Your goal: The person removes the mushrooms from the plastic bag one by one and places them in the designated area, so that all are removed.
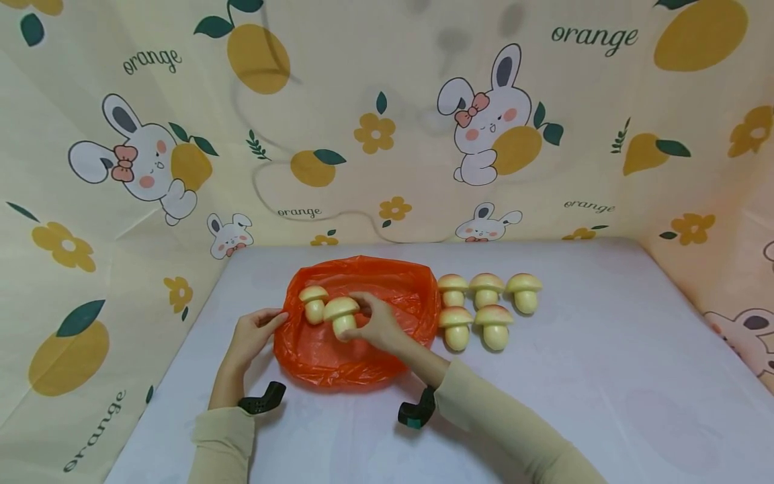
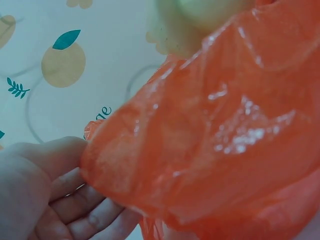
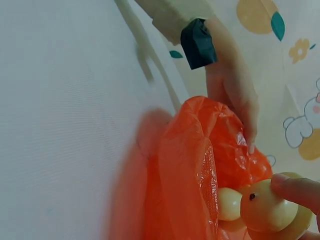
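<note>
Head view first, from the left: we see the left hand (image 1: 255, 336), thumb and fingers pinched on the left rim of a wide-mouthed bag of thin, crinkled red plastic (image 1: 347, 375), a grip that we take to steady the soft wall and hold the mouth apart. Just inside that rim rests a cream mushroom with a rounded, orange-tinged cap (image 1: 314, 310), which leaves much of the bag's floor to its right. Just beside it, over the left half of the bag, is a second cream mushroom of the same rounded shape (image 1: 340, 314), clamped between the thumb and fingers of the right hand (image 1: 382, 327); we judge that gripping it from the right suits this arm's reach, though whether its stem touches the plastic we cannot tell. Past the bag sit five matching pale mushrooms with domed, blush-topped caps (image 1: 495, 329), three behind and two in front, placed, we think, for a short reach. As for edges, the bag's right rim runs close against the leftmost pair, so room there is scant; farther right, the smooth whitish tabletop (image 1: 605, 376) offers ample space, while the cream, orange-printed cloth backdrop (image 1: 411, 168) bounds the far side.
</note>
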{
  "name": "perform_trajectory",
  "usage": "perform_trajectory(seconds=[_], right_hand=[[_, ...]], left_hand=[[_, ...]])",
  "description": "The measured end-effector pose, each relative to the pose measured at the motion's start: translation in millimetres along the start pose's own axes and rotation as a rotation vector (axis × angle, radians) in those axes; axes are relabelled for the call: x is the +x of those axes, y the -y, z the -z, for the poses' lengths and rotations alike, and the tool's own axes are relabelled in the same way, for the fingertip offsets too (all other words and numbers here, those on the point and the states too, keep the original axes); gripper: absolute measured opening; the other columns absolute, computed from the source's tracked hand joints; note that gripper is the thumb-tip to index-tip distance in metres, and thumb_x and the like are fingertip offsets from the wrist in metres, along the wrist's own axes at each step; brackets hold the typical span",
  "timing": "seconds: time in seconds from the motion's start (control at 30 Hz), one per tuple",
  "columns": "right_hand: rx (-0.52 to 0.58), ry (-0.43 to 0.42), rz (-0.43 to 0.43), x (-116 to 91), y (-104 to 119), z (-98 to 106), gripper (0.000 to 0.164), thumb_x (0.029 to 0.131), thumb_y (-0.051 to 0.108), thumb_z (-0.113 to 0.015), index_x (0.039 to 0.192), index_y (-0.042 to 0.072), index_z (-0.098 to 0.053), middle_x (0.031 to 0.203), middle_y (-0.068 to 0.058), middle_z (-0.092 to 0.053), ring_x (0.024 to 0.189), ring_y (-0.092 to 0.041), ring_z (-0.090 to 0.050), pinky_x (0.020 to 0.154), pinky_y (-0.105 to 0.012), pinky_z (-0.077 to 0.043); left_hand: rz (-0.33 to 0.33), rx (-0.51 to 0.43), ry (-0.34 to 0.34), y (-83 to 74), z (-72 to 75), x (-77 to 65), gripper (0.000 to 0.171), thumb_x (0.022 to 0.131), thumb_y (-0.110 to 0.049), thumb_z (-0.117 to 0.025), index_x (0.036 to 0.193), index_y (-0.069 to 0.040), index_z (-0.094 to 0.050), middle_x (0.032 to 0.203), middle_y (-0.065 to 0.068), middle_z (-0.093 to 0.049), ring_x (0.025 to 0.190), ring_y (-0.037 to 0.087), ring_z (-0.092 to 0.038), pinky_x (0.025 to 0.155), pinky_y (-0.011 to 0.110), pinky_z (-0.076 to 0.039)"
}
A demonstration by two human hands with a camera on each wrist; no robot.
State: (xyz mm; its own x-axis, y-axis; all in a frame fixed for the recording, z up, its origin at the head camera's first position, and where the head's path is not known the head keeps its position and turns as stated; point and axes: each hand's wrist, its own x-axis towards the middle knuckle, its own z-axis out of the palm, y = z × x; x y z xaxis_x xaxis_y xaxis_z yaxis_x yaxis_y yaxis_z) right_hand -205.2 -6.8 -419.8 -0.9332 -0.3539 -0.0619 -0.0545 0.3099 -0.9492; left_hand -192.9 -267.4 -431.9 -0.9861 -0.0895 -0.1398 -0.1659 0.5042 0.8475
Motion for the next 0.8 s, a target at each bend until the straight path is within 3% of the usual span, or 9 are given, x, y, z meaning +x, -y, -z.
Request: perform_trajectory(seconds=[0.8], right_hand=[[-0.014,0.031,0.154,-32,7,27,0.070,0.074,0.014,-0.083,0.135,0.005,-0.051,0.138,-0.016,-0.056,0.123,-0.036,-0.057,0.105,-0.053,-0.045]], left_hand=[[0.004,-0.001,0.008,0.7,2.0,0.2,0.047,0.096,-0.035,-0.058,0.126,0.002,-0.060,0.125,0.021,-0.065,0.086,-0.004,-0.057,0.075,0.008,-0.049]])
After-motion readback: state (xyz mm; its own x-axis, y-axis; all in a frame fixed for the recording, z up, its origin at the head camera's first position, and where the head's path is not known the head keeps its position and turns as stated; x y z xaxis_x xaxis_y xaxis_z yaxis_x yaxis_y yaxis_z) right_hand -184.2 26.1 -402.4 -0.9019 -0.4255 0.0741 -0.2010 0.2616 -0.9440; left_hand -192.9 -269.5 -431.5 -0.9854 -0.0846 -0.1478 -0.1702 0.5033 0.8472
